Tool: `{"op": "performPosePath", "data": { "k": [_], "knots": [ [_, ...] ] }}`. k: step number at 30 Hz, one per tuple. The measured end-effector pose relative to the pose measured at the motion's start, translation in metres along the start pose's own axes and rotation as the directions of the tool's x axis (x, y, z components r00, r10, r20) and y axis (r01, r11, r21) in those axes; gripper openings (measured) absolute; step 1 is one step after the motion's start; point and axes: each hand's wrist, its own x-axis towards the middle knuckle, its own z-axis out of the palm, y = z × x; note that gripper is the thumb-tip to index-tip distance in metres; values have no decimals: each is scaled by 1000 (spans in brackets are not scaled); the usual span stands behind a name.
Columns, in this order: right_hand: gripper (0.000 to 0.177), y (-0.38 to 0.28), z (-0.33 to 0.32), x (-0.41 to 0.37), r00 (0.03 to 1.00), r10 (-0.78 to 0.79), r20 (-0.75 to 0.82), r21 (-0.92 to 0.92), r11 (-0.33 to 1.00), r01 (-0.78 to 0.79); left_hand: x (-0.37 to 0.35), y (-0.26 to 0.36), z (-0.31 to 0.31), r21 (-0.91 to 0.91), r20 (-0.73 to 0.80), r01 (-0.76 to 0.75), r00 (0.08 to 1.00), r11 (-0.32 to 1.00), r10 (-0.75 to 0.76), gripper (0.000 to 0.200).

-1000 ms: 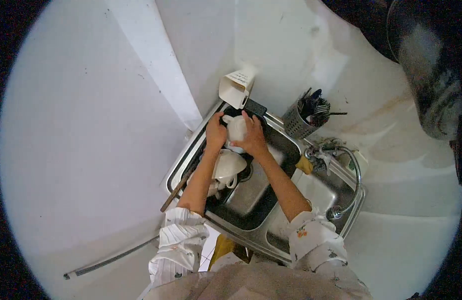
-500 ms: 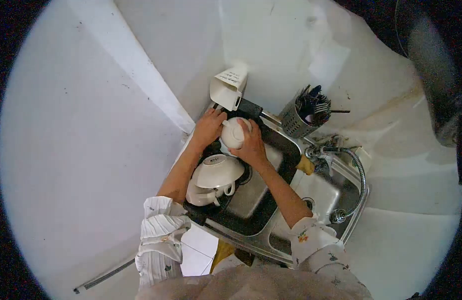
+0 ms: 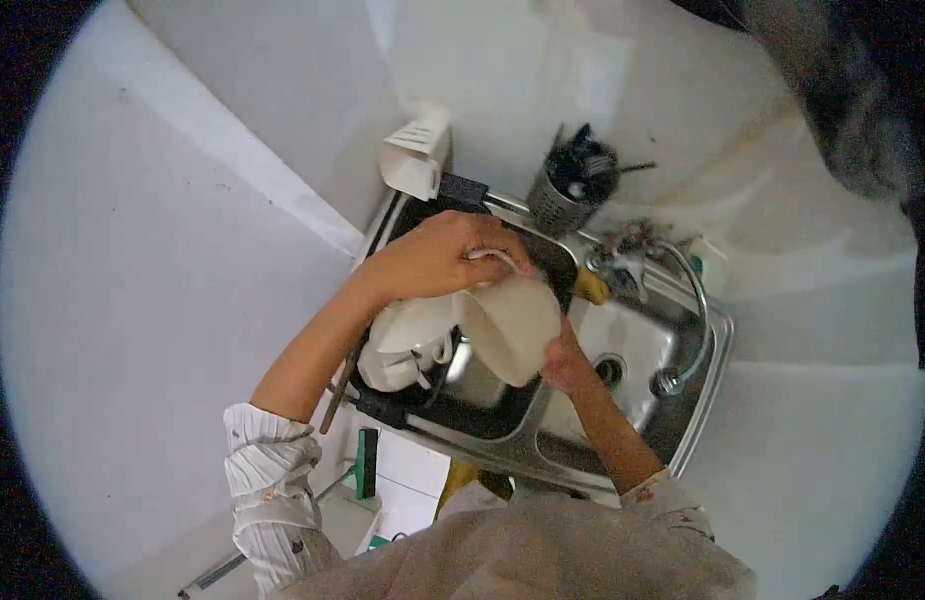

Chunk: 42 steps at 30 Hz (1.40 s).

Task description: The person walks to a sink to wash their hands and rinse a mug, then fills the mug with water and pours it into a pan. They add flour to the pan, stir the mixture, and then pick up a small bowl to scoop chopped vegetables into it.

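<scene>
A cream mug (image 3: 512, 330), blurred and tilted on its side, is held up over the left basin between my two hands. My left hand (image 3: 452, 255) is closed by its handle at the top. The fingers of my right hand (image 3: 562, 362) press against the mug's right side, partly hidden behind it. Just below my left forearm, an upturned white bowl (image 3: 414, 325) rests over white cups (image 3: 390, 368) on the dark rack at the basin's left.
The steel sink (image 3: 632, 330) has a right basin with a curved tap (image 3: 697, 300). Behind stand a cutlery holder (image 3: 562, 205) and a white jug-like container (image 3: 414, 165). A yellow sponge or cloth (image 3: 591, 287) lies by the tap. A green-headed brush or squeegee (image 3: 367, 462) is below.
Both hands have moved from the rack's back corner toward the front right, bringing a white cup-like piece up over the basin. The view has shifted slightly.
</scene>
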Motion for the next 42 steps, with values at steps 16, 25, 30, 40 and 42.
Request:
{"op": "performPosePath", "data": {
  "k": [16, 25, 30, 40, 42],
  "knots": [
    [79, 13, -59, -216, 895, 378, 236, 855, 357, -376, -19, 76, 178, -547, 605, 467, 794, 695, -58, 36],
    [79, 3, -140, -263, 898, 441, -2, 387, 828, -406, -41, 61, 303, -635, 587, 703, 708, 320, -393, 46],
    [77, -13, -169, -252, 791, 448, -417, 402, 871, -281, -23, 64, 339, -794, 524, 607, 709, 31, -471, 42],
    [67, -24, -204, -237, 838, 279, -470, 185, 959, -216, -6, 62, 345, -829, 488, 558, 755, 40, -439, 48],
    [66, -27, -209, -237, 846, 317, -429, 219, 945, -243, -4, 65, 336, -776, 525, 617, 745, 129, -412, 51]
  ]
}}
